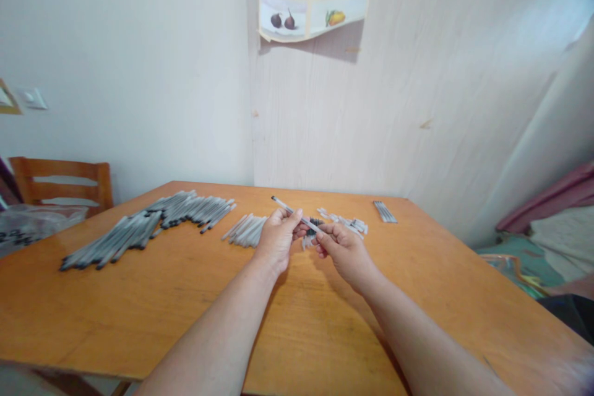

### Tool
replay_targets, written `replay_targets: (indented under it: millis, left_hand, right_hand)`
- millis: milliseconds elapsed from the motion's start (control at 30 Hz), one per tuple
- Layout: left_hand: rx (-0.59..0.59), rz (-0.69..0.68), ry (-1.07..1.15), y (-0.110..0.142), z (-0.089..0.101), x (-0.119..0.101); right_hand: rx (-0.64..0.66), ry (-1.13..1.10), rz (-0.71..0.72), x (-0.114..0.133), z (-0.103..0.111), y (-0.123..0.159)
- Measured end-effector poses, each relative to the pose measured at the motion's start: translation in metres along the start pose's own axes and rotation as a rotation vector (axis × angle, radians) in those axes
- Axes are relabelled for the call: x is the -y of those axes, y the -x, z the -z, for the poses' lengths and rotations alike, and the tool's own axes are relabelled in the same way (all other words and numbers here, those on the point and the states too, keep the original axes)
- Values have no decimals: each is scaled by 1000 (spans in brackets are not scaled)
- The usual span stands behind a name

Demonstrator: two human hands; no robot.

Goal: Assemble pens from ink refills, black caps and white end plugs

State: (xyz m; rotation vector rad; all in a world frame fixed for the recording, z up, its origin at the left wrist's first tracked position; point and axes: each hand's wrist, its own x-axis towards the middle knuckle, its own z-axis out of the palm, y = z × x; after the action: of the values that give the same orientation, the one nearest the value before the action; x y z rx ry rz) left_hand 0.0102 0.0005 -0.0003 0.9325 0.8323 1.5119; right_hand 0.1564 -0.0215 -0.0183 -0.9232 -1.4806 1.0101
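Between my two hands a slim pen (284, 204) with a clear barrel and a black end is held above the table, slanting down to the right. My left hand (279, 236) is closed round its middle, thumb on top. At the lower right end, my right hand (341, 250) pinches the pen between thumb and fingers. Behind the hands lie small black parts (316, 223), partly hidden, and small whitish caps (355, 224). A bundle of whitish tubes (245, 230) lies just left of my left hand.
Many black-ended pens (125, 235) are heaped on the left of the wooden table (315, 334). A small group of pens (384, 211) lies at the back right. A wooden chair (65, 179) stands beyond the left edge, and the wall (325, 124) rises behind the table.
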Motion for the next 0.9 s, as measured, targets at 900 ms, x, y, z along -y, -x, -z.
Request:
replay_targets:
  millis: [900]
  left_hand:
    - [5,16,-3,-2,3,0]
  right_hand:
    - [69,-244,-144,1,6,2]
